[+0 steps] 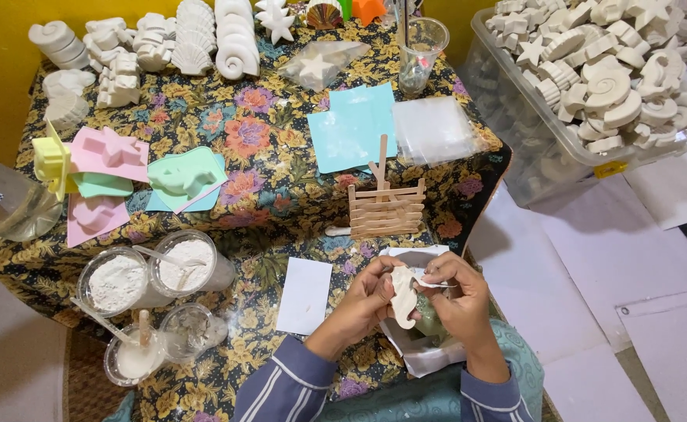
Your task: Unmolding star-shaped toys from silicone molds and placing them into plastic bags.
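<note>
plaster cast (403, 297), held over the lap at the table's near edge
left hand (371, 301) and right hand (456, 301): fingers curled shut on it, pinching its edge. finished casts (605, 74) fill the clear bin; powder cups (152, 273) and pastel moulds (124, 176) remain on the floral table (273, 125).

Both forearms in striped sleeves come up from the near edge, and the left hand (371, 301) and right hand (454, 293) meet close together, fingers (437, 273) curled inward, wrists bent.
</note>
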